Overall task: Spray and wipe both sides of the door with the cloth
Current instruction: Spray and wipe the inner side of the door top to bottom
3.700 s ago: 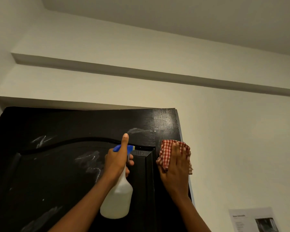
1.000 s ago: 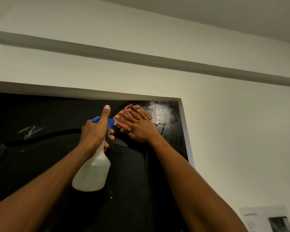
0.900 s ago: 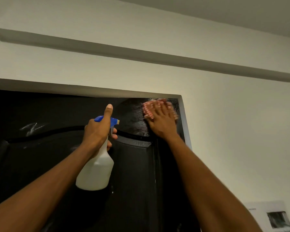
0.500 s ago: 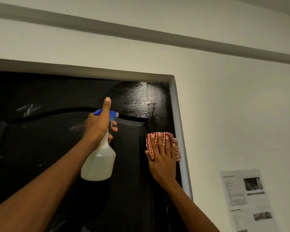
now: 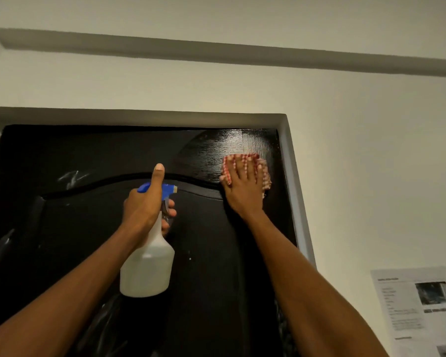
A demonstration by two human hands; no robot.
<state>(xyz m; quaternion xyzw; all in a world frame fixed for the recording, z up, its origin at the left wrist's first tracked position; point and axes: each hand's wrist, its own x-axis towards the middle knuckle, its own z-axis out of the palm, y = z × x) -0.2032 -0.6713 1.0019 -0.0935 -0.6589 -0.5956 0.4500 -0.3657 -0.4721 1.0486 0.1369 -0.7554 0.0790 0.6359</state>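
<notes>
**Wiping the top corner of the door**

The right hand [image 5: 243,188] lies flat, fingers straight, pressing the checked cloth [image 5: 245,167] against the black door [image 5: 93,228] near its upper right corner, likely to spread the wet sheen there. The left hand [image 5: 146,206] grips the spray bottle [image 5: 147,266] by its neck, thumb up, nozzle toward the door, ready for another squirt. White smears show at the left. A printed sheet [image 5: 420,310] hangs on the pale wall [image 5: 371,163].
</notes>
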